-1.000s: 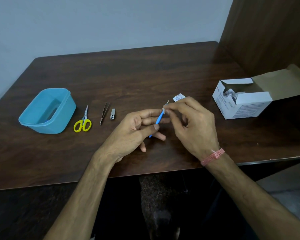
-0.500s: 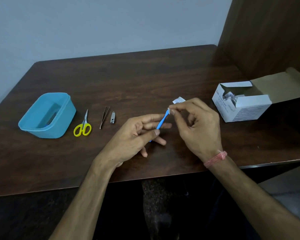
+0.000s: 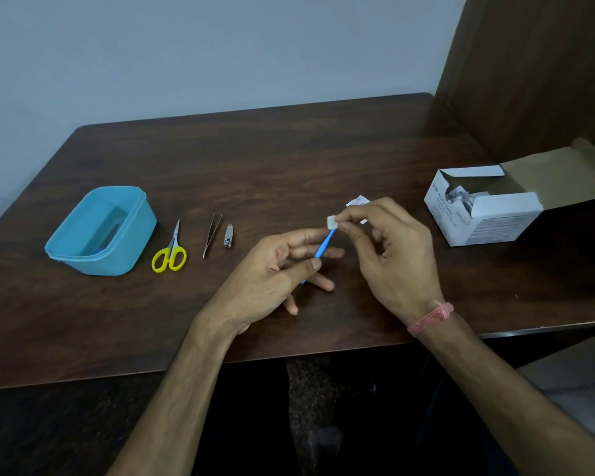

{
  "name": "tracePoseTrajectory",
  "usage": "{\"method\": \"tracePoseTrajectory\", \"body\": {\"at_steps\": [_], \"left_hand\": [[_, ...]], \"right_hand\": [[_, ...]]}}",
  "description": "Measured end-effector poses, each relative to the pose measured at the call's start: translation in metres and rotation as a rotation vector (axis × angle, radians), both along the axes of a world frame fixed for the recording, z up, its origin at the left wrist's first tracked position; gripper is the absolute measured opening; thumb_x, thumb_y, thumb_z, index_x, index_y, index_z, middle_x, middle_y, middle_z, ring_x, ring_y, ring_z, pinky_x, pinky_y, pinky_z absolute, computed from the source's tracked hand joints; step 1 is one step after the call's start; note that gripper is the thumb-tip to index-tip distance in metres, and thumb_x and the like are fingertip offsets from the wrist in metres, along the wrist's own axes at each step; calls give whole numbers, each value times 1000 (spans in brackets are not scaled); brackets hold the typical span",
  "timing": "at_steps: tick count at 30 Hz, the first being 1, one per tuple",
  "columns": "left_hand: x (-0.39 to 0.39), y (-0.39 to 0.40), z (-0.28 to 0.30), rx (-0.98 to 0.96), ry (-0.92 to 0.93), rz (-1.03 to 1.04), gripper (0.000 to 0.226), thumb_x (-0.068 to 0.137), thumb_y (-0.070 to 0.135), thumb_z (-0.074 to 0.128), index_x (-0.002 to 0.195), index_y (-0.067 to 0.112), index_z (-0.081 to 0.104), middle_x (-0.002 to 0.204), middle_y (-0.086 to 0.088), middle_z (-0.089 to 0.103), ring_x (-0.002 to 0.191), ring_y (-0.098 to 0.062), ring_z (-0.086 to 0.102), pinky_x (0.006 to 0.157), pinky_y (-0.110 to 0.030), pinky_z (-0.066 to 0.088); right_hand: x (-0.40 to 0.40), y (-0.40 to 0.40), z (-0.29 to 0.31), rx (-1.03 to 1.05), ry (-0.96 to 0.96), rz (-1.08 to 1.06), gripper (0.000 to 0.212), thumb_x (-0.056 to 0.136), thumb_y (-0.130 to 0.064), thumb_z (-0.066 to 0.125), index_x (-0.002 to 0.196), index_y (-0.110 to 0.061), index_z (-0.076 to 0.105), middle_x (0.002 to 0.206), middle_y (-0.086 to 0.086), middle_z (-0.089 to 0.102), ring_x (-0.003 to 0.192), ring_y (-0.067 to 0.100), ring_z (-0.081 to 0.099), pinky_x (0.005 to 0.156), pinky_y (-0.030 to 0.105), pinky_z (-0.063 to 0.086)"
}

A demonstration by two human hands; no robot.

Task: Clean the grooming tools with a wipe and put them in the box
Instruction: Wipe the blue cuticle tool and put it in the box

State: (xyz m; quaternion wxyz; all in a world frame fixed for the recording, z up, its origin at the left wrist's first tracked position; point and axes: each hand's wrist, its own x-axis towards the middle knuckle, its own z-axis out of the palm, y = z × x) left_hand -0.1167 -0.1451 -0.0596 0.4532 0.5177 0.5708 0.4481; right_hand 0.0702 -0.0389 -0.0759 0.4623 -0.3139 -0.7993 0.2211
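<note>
My left hand (image 3: 275, 269) holds a thin blue-handled tool (image 3: 324, 244) between thumb and fingers, above the middle of the table. My right hand (image 3: 389, 249) pinches a small white wipe (image 3: 331, 221) round the tool's upper tip. The tip itself is hidden by the wipe. A blue plastic box (image 3: 100, 231) stands at the left, with something blue lying inside. Between the box and my hands lie yellow-handled scissors (image 3: 170, 254), metal tweezers (image 3: 212, 234) and a small nail clipper (image 3: 228, 235).
An open white cardboard carton (image 3: 483, 209) of wipe sachets stands at the right, its flap raised. A torn sachet wrapper (image 3: 358, 202) lies just behind my right hand. A wooden panel (image 3: 536, 70) borders the dark wooden table (image 3: 289, 159) on the right.
The wipe now shows as a white square at the tool's tip, pinched by my right hand. Both hands have stayed about where they were, and the camera view has tilted down slightly.
</note>
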Motion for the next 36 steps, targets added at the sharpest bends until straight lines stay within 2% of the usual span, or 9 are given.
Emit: {"method": "tracePoseTrajectory", "body": {"at_steps": [8,12,15,20,25,28,30,33,36], "left_hand": [[2,-2,2,9,16,16,48,115,6,57,155,33,60,137,12,79,100,-25,85,42,-20,51],[4,-1,1,34,-14,78,49,114,6,59,155,32,58,137,11,79,101,-25,85,40,-21,51],[6,0,-3,48,-12,140,51,112,4,63,155,31,59,136,10,79,99,-25,85,39,-22,52],[6,1,-5,45,0,176,50,109,4,69,153,28,62,134,11,80,98,-23,85,39,-23,53],[5,0,-5,40,-1,165,46,108,4,69,149,26,66,133,13,80,99,-22,85,40,-22,53],[6,0,-5,42,8,156,46,108,3,70,147,28,67,133,13,80,100,-22,85,40,-22,52],[6,0,-5,44,17,150,46,108,3,70,146,29,68,133,14,80,100,-22,85,40,-22,52],[5,0,-5,45,26,150,47,107,3,70,146,31,68,133,14,80,100,-21,85,40,-22,52],[5,1,-6,48,24,150,48,107,3,72,145,31,69,133,14,80,100,-21,85,40,-22,51]], "right_hand": [[-3,4,-5,-7,-53,-41,13,101,-13,80,107,-23,84,103,-17,71,69,0,58,70,9,40],[0,17,-9,-200,91,-203,16,101,-11,78,101,-27,78,99,-19,71,74,-5,61,69,12,41],[1,17,-8,-258,171,-144,14,103,-11,74,104,-25,76,101,-18,75,69,2,62,65,18,45],[1,11,-5,-245,159,-53,6,105,-16,75,108,-21,77,99,-10,79,54,11,55,54,26,47],[2,9,-3,-225,175,-16,7,102,-19,80,106,-24,80,80,-5,76,48,18,51,50,25,42],[1,9,-4,-206,172,-8,11,97,-22,85,105,-30,85,60,-2,63,45,20,44,51,25,39],[2,8,-4,-194,151,2,14,95,-22,88,106,-32,88,54,-7,58,46,21,43,52,25,39],[0,8,-5,-158,115,-11,18,94,-18,88,107,-31,89,64,-30,64,47,20,45,51,23,42],[-1,8,-5,-101,109,-54,21,93,-16,88,108,-30,89,76,-31,68,51,17,48,54,16,39]]}}
